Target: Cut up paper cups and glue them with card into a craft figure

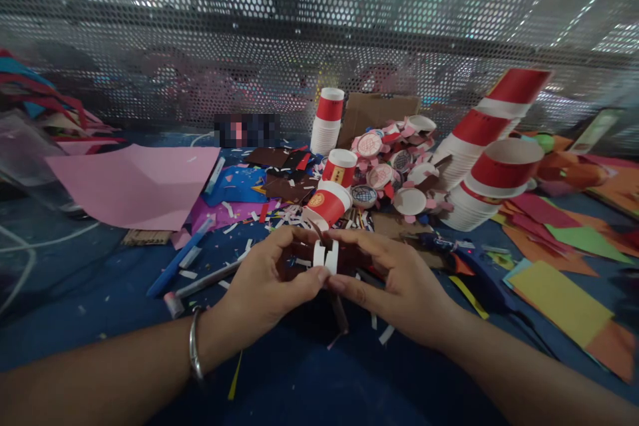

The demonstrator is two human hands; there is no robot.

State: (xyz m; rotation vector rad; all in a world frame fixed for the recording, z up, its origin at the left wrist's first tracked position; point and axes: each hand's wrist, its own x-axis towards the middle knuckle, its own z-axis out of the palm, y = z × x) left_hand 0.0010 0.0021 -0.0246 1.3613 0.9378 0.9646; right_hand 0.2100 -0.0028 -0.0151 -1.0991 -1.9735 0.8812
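In the middle of the head view, my left hand [267, 279] and my right hand [404, 283] meet around a small white piece [325, 258] with a notch at its top. Thumbs press it from the near side, and fingers curl behind it. A thin brown strip [340, 316] hangs just below the hands, and whether it joins the white piece I cannot tell. Directly behind my fingertips, a red and white paper cup [327, 205] lies tilted against another paper cup [340, 170].
Stacked paper cups [472, 136] lean at the right beside a pile of small round pieces [394, 166]. A dark blue glue gun [479, 279] lies right of my hand. Pink paper [134, 186], a blue pen [180, 256] and scraps cover the left. Yellow paper [562, 299] lies right.
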